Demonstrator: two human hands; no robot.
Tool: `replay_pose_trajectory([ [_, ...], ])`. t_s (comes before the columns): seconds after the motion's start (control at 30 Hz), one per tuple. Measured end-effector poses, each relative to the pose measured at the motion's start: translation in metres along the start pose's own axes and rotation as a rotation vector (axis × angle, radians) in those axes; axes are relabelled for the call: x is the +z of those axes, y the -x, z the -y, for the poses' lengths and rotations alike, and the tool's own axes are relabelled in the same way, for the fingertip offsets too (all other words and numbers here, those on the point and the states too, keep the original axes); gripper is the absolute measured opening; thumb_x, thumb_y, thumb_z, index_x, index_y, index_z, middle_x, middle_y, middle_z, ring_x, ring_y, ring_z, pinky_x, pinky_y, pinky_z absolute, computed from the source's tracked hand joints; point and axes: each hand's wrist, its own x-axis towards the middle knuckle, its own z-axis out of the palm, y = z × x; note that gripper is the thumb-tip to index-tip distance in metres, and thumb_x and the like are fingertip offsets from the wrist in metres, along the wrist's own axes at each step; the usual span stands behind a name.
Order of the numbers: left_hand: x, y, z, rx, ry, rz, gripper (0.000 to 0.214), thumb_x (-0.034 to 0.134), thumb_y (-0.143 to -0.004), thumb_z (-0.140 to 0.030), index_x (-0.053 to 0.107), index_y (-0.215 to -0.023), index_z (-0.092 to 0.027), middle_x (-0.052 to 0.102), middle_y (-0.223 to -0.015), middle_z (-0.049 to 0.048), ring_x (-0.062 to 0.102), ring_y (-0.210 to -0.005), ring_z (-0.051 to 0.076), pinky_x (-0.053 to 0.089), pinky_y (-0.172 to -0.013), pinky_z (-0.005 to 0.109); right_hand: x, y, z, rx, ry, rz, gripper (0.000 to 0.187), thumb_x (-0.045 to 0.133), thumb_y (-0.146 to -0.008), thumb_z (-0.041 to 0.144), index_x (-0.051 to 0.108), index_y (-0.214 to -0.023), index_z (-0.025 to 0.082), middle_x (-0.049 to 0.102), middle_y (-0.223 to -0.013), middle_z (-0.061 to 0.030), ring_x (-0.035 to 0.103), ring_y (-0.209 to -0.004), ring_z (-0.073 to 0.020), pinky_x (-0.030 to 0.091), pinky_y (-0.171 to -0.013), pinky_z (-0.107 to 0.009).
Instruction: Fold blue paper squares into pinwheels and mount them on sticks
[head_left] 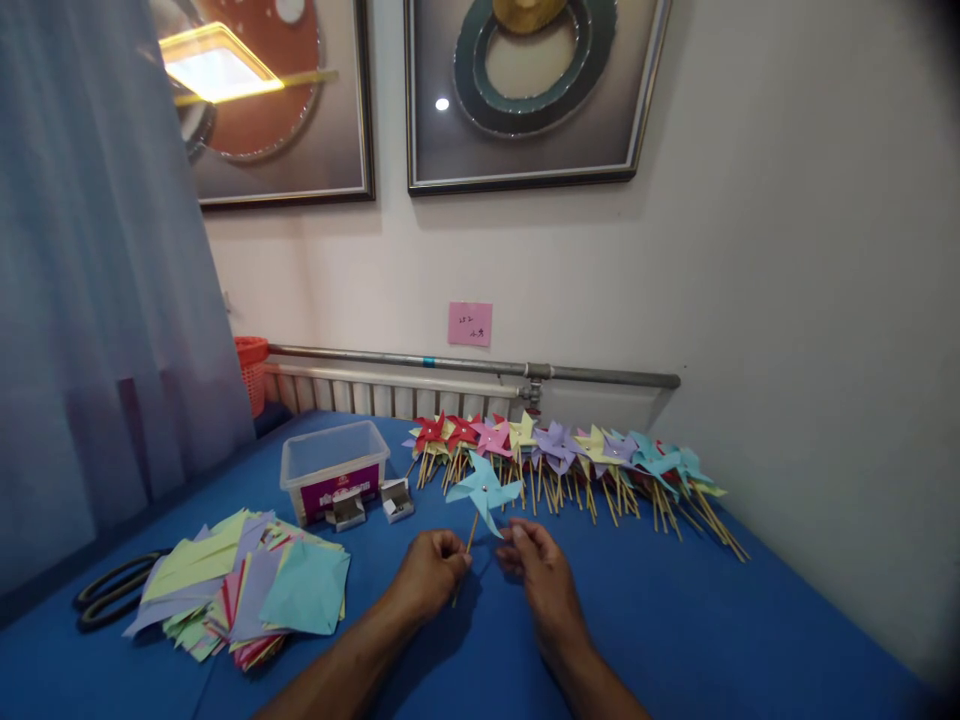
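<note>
My left hand point(429, 575) is closed around the thin wooden stick of a light-blue paper pinwheel point(480, 488), holding it upright above the table. The stick's lower end shows beneath my fingers. Just right of the pinwheel is my right hand point(546, 578), its fingers loosely bent and apart, with nothing visible in them. Its fingertips are close to the lower blade; whether they touch it I cannot tell. Behind, finished-looking pinwheels point(556, 447) in red, pink, yellow, purple and blue lie in a long row, sticks pointing toward me.
Coloured paper sheets point(304, 590) are heaped at the left, beside black-handled scissors point(112, 590). A clear plastic tub point(335, 470) stands behind two small open boxes, a left box point(346, 510) and a right box point(397, 500). A blue curtain point(112, 300) hangs at left; a wall borders the right.
</note>
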Motion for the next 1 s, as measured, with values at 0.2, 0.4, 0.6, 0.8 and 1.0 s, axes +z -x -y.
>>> replay_pose_trajectory([
  [0.2,0.000,0.000,0.008,0.007,-0.082,0.089,0.013,0.065,-0.076,-0.028,0.058,-0.069,-0.019,0.049,-0.052,-0.0059,0.044,-0.047,0.011,0.032,-0.050,0.025,-0.015,-0.016,0.004,-0.076,-0.059,-0.133,0.055,0.082,-0.068,0.066,0.071,-0.102,0.023,0.077,-0.084,-0.0028,0.071,-0.073,-0.0219,0.054,-0.069,-0.033],
  [0.4,0.001,0.001,0.011,-0.004,-0.135,0.115,0.012,0.067,-0.075,-0.028,0.060,-0.072,-0.018,0.050,-0.054,-0.0055,0.047,-0.050,0.012,0.034,-0.052,0.025,-0.023,-0.019,0.009,-0.051,-0.084,-0.169,0.039,0.085,-0.065,0.057,0.069,-0.079,0.025,0.066,-0.065,0.0033,0.063,-0.062,-0.0185,0.048,-0.063,-0.030],
  [0.6,0.000,0.000,0.008,0.017,-0.082,0.090,0.010,0.062,-0.075,-0.025,0.057,-0.069,-0.019,0.049,-0.052,-0.0059,0.042,-0.048,0.011,0.032,-0.050,0.026,-0.012,-0.008,0.007,0.030,-0.090,-0.089,0.036,0.088,-0.061,0.050,0.065,-0.069,0.025,0.067,-0.066,0.0024,0.065,-0.066,-0.0189,0.050,-0.065,-0.030],
  [0.8,-0.001,0.000,0.001,-0.004,0.001,0.064,0.015,0.065,-0.074,-0.028,0.055,-0.068,-0.019,0.050,-0.050,-0.0060,0.042,-0.046,0.010,0.029,-0.049,0.024,0.003,0.006,0.005,0.069,0.002,0.000,0.042,0.085,-0.063,0.058,0.061,-0.068,0.023,0.067,-0.065,0.0011,0.062,-0.059,-0.0171,0.043,-0.055,-0.027],
  [1.0,-0.007,-0.001,-0.010,-0.038,0.194,-0.068,0.027,0.072,-0.066,-0.041,0.054,-0.068,-0.020,0.055,-0.049,-0.0038,0.048,-0.043,0.011,0.036,-0.046,0.024,0.011,0.023,-0.005,-0.047,0.300,0.254,0.026,0.074,-0.078,0.046,0.065,-0.072,0.022,0.056,-0.056,0.0049,0.048,-0.052,-0.0130,0.035,-0.052,-0.025],
])
